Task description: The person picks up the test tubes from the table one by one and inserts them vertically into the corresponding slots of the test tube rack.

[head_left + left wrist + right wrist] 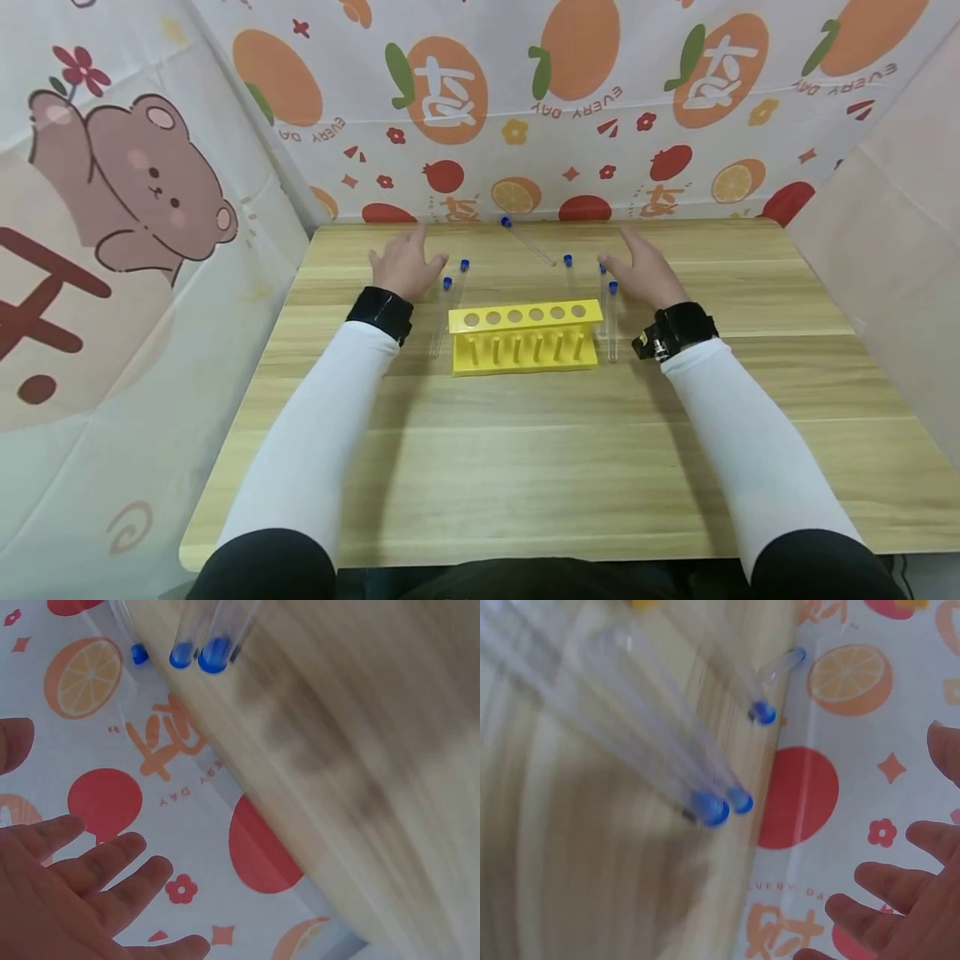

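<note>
6 capped tubes point(612, 325) nr yellow rack point(525, 328), cloth point(555, 142) behind; L hand point(405, 267), R hand point(647, 271) fingers spread, tube contact unclear.

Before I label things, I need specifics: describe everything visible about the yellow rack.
The yellow rack looks plastic: six empty round holes in a row on top, pegs below. It stands upright on the wooden table; neither left hand nor right hand touches it. Whether the nearest tubes do is unclear.

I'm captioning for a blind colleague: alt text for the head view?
A person's left hand and right hand are spread above a wooden table, past either end of a yellow tube rack. Six clear, blue-capped tubes lie around the rack.
</note>
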`<action>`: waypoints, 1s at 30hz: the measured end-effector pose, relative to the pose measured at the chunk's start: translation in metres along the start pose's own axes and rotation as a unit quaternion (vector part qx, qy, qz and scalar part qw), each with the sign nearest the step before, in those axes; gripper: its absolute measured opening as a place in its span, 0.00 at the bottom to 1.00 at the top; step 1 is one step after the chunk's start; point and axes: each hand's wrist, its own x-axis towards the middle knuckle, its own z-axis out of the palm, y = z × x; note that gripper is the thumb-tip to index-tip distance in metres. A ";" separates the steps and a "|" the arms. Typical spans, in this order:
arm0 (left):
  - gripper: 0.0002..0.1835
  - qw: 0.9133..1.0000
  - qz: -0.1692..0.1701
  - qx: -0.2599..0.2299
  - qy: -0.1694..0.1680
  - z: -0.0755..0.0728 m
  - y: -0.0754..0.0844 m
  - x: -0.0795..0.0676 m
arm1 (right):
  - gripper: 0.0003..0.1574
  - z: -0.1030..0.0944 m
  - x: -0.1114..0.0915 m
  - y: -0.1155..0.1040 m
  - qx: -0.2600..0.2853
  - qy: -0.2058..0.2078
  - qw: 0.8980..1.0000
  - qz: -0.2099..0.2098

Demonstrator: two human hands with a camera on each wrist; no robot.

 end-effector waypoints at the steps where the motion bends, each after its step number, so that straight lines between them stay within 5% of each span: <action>1: 0.39 1.000 0.001 -0.006 -0.001 0.001 0.000 -0.001 | 0.51 0.002 -0.002 0.000 0.008 0.001 1.000 0.001; 10: 0.34 0.999 -0.003 -0.023 -0.025 0.020 -0.007 -0.010 | 0.48 0.026 -0.018 0.000 0.089 0.015 0.996 -0.004; 20: 0.31 0.999 0.000 -0.021 -0.049 0.040 -0.013 -0.017 | 0.29 0.043 -0.038 -0.012 0.162 0.058 0.984 -0.055; 30: 0.26 0.996 -0.012 -0.033 -0.081 0.050 -0.015 -0.031 | 0.27 0.059 -0.052 -0.012 0.211 0.034 0.977 -0.017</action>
